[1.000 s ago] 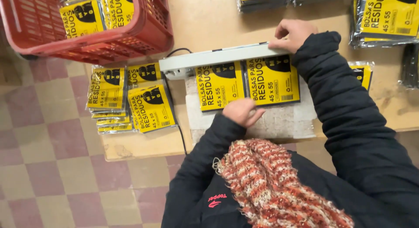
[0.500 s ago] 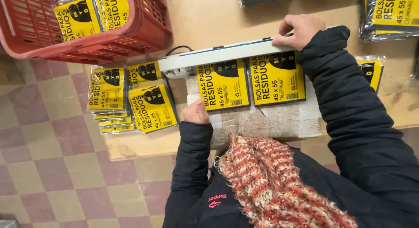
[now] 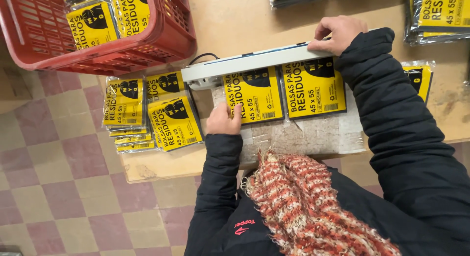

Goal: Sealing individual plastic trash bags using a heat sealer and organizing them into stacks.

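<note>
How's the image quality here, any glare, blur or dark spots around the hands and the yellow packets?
Head view: even, soft light, sharp focus on both hands, left hand and right hand; mild sheen on the packets' plastic; faint shadow under the sealer bar; edges slightly bowed.

The person wore a dark navy padded jacket (image 3: 391,138) with long sleeves whose plain cuffs ended at the wrists, leaving the left hand (image 3: 223,120) and right hand (image 3: 339,33) bare, without gloves or rings visible. A small red emblem (image 3: 242,226) was stitched on the chest of the jacket. Around the neck lay a chunky knitted scarf (image 3: 313,207) in red, orange and cream yarn, loosely woven, with frayed tassels along its edge.
</note>
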